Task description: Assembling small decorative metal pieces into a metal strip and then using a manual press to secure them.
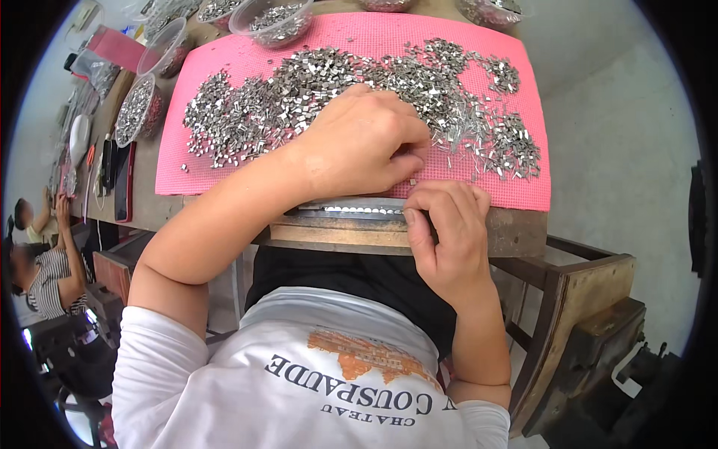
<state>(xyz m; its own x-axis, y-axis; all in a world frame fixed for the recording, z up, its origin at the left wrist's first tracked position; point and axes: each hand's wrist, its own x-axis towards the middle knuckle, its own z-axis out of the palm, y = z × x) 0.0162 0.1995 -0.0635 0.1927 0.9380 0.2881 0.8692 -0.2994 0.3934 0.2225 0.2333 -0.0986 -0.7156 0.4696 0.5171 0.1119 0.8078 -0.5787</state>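
A narrow metal rail (351, 207) lies along the table's near edge, with a row of small shiny pieces set in it. My right hand (451, 236) is closed at the rail's right end, thumb and forefinger pressed against it. Over the pink mat (523, 191) hovers my left hand (366, 142), its fingers curled in; what they hold, if anything, is hidden. Just below its fingertips is a tiny metal piece (413, 181), between the two hands. Beyond, a wide heap of small silver metal pieces (321, 78) spreads across the mat, with thin pins (465, 133) among them at the right.
Clear plastic tubs of metal bits (136, 112) stand at the left, and another tub (271, 22) at the back. A dark red phone-like case (125, 182) lies left of the mat. A wooden stand (576, 322) is at lower right. Other people (52, 273) sit far left.
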